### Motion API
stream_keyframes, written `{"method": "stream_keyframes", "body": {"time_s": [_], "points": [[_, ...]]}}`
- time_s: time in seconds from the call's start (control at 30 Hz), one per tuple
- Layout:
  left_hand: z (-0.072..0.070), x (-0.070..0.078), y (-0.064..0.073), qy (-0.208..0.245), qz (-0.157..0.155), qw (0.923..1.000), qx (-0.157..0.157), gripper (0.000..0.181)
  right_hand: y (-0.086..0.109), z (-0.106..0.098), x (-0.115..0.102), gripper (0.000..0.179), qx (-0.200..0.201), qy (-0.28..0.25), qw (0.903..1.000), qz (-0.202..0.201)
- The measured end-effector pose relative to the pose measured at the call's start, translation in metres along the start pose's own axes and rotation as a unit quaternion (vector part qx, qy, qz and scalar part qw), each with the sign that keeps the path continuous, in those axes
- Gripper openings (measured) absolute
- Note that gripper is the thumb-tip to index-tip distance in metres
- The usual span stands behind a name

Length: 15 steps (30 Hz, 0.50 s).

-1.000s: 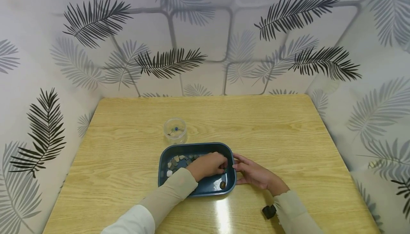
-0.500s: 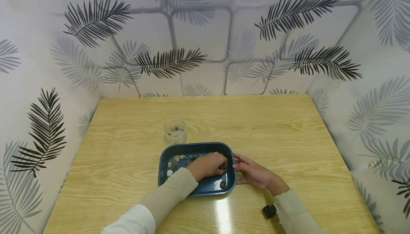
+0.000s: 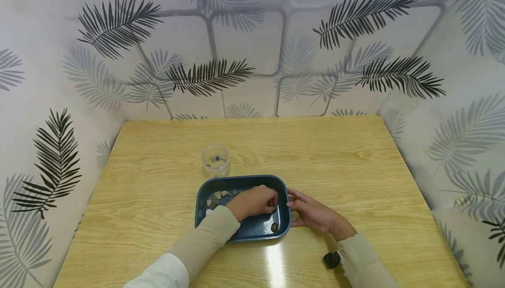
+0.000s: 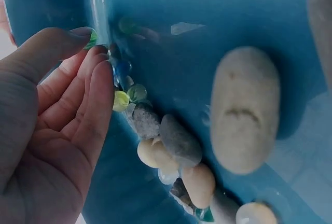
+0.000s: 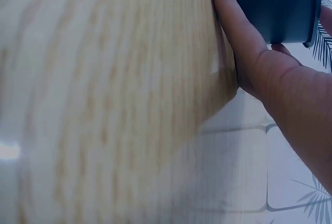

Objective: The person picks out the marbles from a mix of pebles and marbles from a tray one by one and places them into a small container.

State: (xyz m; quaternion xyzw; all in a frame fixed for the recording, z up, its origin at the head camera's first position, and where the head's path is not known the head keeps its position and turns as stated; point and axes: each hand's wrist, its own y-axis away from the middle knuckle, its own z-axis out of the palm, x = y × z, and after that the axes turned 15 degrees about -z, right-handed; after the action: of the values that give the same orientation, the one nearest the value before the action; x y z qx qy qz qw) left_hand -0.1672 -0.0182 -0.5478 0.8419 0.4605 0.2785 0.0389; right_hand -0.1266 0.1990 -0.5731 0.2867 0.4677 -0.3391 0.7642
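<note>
My left hand reaches into the dark blue tray. In the left wrist view, its thumb and fingertips pinch a green marble close to the tray wall. Beside those fingertips lie a blue marble, a yellow marble and a clear greenish marble. My right hand rests against the outer right side of the tray, its fingers spread along the wall and rim. The right wrist view shows this hand low beside the tray wall, close to the table.
Several pebbles line the tray's far side, and a large oval stone lies apart. A dark brown round piece sits at the near right corner. Behind the tray stands a clear cup with small marbles inside. A black object is by the right sleeve.
My left hand has shifted slightly left and up inside the tray. The right hand and the tray have stayed in place.
</note>
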Motion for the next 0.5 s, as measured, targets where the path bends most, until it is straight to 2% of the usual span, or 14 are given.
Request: {"method": "stream_keyframes", "body": {"time_s": [0.27,0.5], "points": [[-0.011,-0.009,0.008,0.024,-0.011,0.9996,0.005,0.008,0.000,0.001,-0.001,0.060,0.003,0.001,1.0000,0.003],[-0.031,-0.022,0.024,0.055,-0.033,0.9976,0.027,0.011,0.000,0.001,-0.001,0.062,0.010,0.002,0.9999,0.004]]}}
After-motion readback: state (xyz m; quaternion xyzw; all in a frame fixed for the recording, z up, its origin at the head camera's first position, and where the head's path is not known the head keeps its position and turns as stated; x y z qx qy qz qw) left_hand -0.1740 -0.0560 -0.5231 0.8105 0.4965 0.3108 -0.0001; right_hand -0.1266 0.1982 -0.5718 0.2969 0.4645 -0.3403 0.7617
